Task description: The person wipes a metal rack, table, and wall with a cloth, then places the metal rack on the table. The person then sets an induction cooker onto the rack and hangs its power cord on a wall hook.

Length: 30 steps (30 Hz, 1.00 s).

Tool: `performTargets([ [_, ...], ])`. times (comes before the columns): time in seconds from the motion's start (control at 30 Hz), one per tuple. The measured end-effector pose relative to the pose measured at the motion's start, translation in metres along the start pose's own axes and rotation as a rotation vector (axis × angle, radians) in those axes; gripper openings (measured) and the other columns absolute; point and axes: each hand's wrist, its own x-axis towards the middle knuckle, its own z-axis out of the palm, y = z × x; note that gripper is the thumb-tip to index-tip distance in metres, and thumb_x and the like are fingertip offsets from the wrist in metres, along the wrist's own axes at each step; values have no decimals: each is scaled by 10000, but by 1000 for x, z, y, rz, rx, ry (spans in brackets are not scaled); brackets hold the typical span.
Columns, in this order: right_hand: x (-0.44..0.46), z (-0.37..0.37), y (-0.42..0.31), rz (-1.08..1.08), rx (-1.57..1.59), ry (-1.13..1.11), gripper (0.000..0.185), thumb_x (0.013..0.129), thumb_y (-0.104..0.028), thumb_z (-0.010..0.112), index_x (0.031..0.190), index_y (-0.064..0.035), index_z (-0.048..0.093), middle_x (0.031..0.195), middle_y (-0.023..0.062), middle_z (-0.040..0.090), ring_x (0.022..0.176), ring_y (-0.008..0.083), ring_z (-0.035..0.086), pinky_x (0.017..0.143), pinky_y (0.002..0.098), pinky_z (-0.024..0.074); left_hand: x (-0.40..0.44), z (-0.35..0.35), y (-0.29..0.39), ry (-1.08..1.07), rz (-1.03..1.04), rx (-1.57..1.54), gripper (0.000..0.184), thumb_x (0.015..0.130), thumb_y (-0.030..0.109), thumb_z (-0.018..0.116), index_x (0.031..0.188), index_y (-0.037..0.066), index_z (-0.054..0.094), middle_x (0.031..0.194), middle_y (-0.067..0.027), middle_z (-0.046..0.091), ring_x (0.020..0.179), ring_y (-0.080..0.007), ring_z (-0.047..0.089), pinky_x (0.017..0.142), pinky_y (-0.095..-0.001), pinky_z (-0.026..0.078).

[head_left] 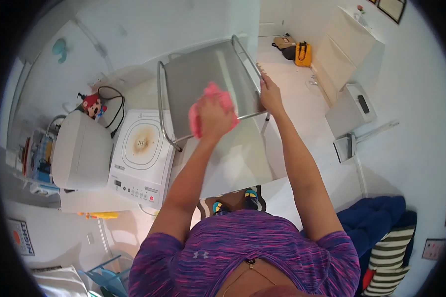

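Note:
My left hand [214, 118] is closed on a pink cloth [227, 102] and presses it to the near part of a grey metal shelf rack [198, 72]. The rack has a flat panel and chrome tube sides, and stands tilted on a pale table [223, 166]. At the rack's right side, my right hand [271, 94] grips the chrome tube, with its fingers partly hidden. A white induction cooktop [141, 153] with a brown scorch mark lies left of the rack.
A white rounded appliance [82, 151] stands left of the cooktop, beside a red-capped figure [92, 105] and a black cord [122, 111]. Beyond the table's right side are a white bin [349, 111], a dustpan [346, 147] and a yellow bag [303, 54]. Dark blue cushions [376, 218] lie at lower right.

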Motion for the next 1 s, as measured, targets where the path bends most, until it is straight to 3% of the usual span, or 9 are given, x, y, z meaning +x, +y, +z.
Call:
performTargets([
  [0.2,6,-4,5,77,62,-47,356,871,-145,417,1176,19,499,1060,251,567,984,349,559,834,371,429,35,60,65,4,256,-90,387,793,213,510,1117,2,508,1158,-200,484,1083,-392,436,934,-492,321],
  [0.27,7,-5,3,164,65,-103,358,864,-138,425,1177,18,500,1012,247,587,905,348,588,778,370,452,39,66,51,85,324,-151,336,785,175,505,1079,14,541,1141,-184,505,1078,-379,450,940,-491,321],
  [0.37,3,2,7,45,39,-17,345,878,-141,430,1175,17,504,968,244,598,839,341,601,738,366,460,54,47,-3,-86,485,-397,292,771,148,504,1032,40,576,1129,-169,535,1082,-345,469,967,-457,323],
  [0.43,2,1,10,-1,39,45,338,883,-144,432,1171,17,509,969,244,597,839,338,601,740,366,458,57,27,-63,-16,155,-147,284,768,172,508,1017,62,592,1107,-153,556,1057,-326,495,949,-403,359],
  [0.53,-3,-1,2,91,62,25,328,890,-157,437,1161,6,522,976,244,595,841,339,601,744,364,458,64,7,-120,93,-207,211,401,801,261,489,1126,28,512,1190,-179,492,1089,-370,456,922,-474,358],
  [0.63,-3,-4,3,105,35,-23,325,889,-161,441,1166,-12,527,990,237,595,855,334,597,750,357,455,86,14,-142,30,-329,319,464,821,312,477,1206,56,443,1273,-183,411,1158,-393,390,960,-526,306],
  [0.83,3,-11,6,123,12,6,354,893,-178,439,1203,-18,497,991,209,609,882,296,597,750,328,450,88,14,-103,-20,-262,253,492,807,381,493,1208,99,452,1301,-158,380,1224,-368,316,964,-591,263],
  [0.93,6,-24,7,478,288,-205,383,909,-246,446,1226,-36,494,1077,131,596,1027,227,542,870,290,404,90,3,-94,-87,-340,195,495,813,388,484,1226,120,443,1303,-141,383,1227,-361,313,938,-651,233],
  [1.0,8,-39,11,280,433,-295,468,904,-345,450,1259,-39,460,1207,117,514,1129,213,462,949,306,338,91,4,-96,-93,-331,198,499,817,394,479,1241,136,434,1312,-134,386,1216,-360,330,910,-696,206],
])
